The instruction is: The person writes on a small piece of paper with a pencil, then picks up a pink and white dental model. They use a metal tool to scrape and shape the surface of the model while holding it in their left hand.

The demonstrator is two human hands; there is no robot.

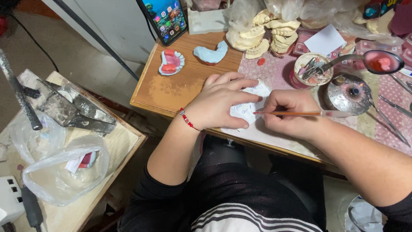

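My left hand point(221, 103) lies flat over a white plaster dental cast point(249, 107) with blue writing on it, pressing it to the wooden table point(171, 92). A red bead bracelet point(188, 119) circles that wrist. My right hand point(292, 112) grips a thin orange-handled brush point(300, 113), its tip touching the cast just under my left fingers.
On the table lie a pink-and-white denture model point(171, 62), a pale blue impression point(210, 53), a pile of plaster casts point(266, 32), a cup of tools point(312, 68), a metal burner point(348, 92) and a spoon holding pink wax point(382, 61). A phone point(165, 19) leans at the back. Plastic bags point(64, 172) rest on a side table at left.
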